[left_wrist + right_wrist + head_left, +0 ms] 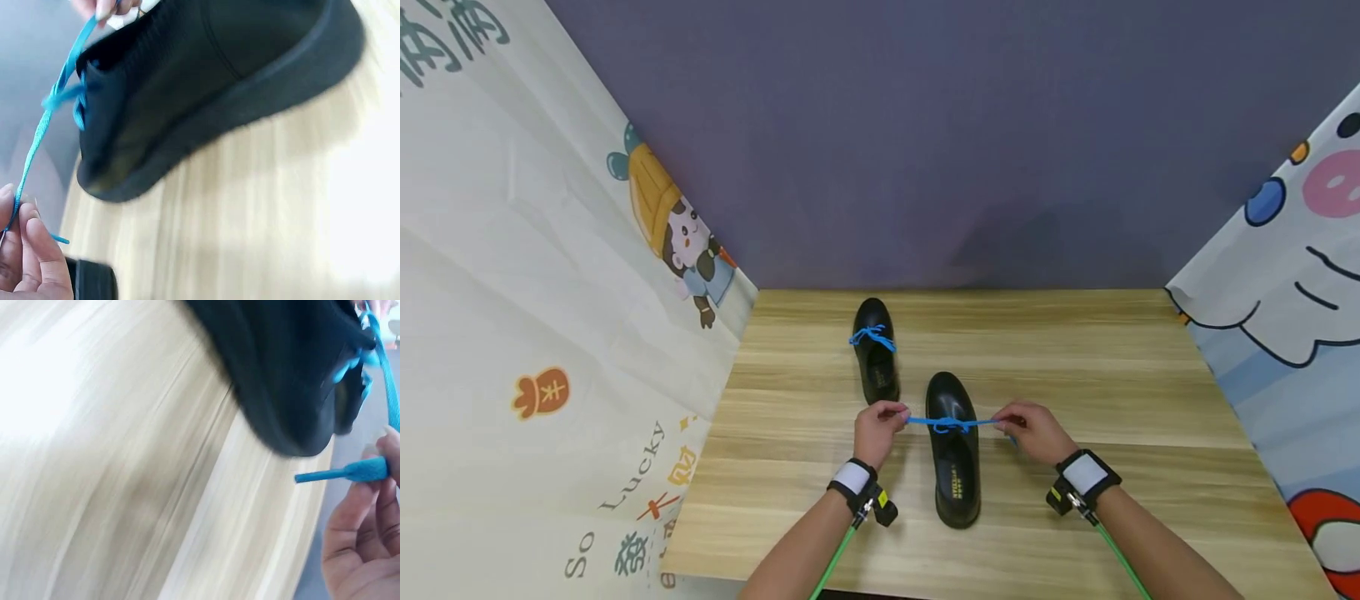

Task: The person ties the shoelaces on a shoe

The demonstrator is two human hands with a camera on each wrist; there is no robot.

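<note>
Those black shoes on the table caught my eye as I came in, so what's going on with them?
A person is working on the nearer black shoe on the wooden table. The left hand and the right hand each pinch one end of its blue lace and hold it taut to either side, with a knot over the middle of the shoe. The farther black shoe stands apart behind it, its blue lace already in a bow.

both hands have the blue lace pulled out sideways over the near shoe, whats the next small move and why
Probably fold one end into a loop. The left hand and right hand each pinch an end of the blue lace, stretched across the near shoe with only a small knot at its middle, while the far shoe already has a bow.
</note>
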